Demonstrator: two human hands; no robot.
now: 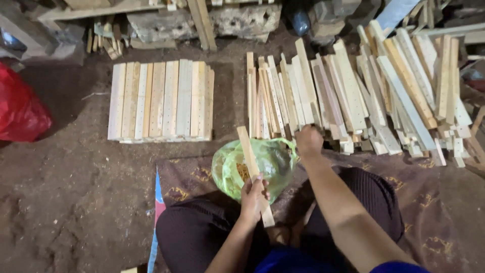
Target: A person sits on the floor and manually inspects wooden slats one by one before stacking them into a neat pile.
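Left hand (254, 194) clenched round a wooden slat (254, 172), held tilted over the lap, upper end just above a green plastic bag (273, 162) on the patterned mat (434, 212). Right hand (309, 140) stretched forward, fingers curled onto the near ends of the loose slat pile (353, 96) on the dirt floor (65, 202), actual grip on a slat impossible to tell. Neat stack of slats (161, 101) well apart to the left, red bag (20, 111) at far left edge.
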